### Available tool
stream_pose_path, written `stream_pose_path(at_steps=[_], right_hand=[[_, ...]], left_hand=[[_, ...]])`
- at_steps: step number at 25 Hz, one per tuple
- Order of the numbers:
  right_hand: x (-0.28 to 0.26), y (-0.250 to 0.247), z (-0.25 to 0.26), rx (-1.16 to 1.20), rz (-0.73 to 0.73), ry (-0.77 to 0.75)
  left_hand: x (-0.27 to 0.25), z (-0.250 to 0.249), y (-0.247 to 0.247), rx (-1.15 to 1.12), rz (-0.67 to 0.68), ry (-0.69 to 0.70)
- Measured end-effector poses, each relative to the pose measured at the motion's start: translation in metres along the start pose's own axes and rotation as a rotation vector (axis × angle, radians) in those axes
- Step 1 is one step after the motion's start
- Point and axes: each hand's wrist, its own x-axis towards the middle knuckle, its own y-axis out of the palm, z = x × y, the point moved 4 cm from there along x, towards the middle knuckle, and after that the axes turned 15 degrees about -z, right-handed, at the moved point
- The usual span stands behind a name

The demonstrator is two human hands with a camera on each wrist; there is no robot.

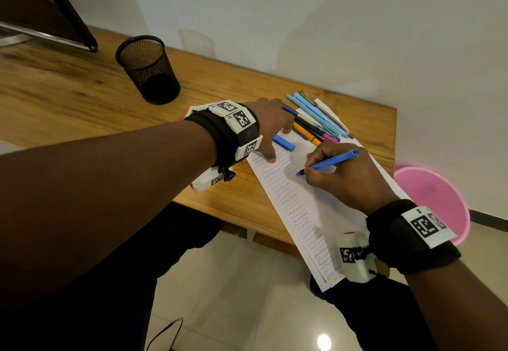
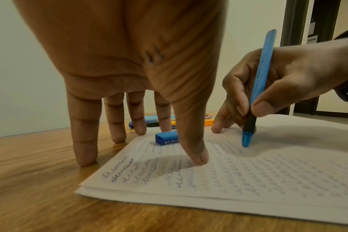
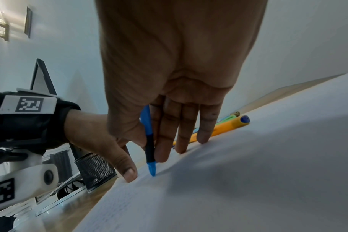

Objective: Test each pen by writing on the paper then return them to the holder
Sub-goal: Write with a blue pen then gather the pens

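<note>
A plain white wall (image 1: 302,20) rises behind the wood-grain desk (image 1: 68,89). Glossy pale floor tiles (image 1: 233,282) below catch a bright spot of reflected light (image 1: 324,342). A round pink plastic bin (image 1: 437,199) stands at the desk's end, beside a dark skirting board (image 1: 489,217).

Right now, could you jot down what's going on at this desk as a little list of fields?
right hand: grips blue pen, tip on paper
left hand: fingertips pressing paper and desk, steadying the sheet
blue cap: off, lying on paper
other pens: loose bunch at paper's far end
holder: black mesh cup, upright, no pens visible in it
paper marks: rows of test squiggles
</note>
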Motion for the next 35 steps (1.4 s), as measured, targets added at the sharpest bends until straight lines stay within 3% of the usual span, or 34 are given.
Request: stream_pose_path(at_steps=[12, 16, 26, 30, 35], right_hand=[[0.005, 0.003, -0.014, -0.02, -0.026, -0.002], [0.005, 0.005, -0.021, 0.011, -0.014, 0.067], [0.005, -0.005, -0.006, -0.01, -0.047, -0.017], [0.008, -0.016, -0.001, 0.246, -0.116, 0.066], [0.018, -0.052, 0.008, 0.765, -0.326, 0.245]], left_hand=[[0.001, 0.0, 0.001, -0.003, -0.001, -0.008], [0.001, -0.001, 0.0, -0.009, -0.008, -0.01], [-0.003, -0.005, -0.003, 0.022, -0.001, 0.014], [-0.003, 0.001, -0.008, -0.064, -0.058, 0.014], [-0.006, 0.025, -0.052, -0.327, -0.356, -0.076]])
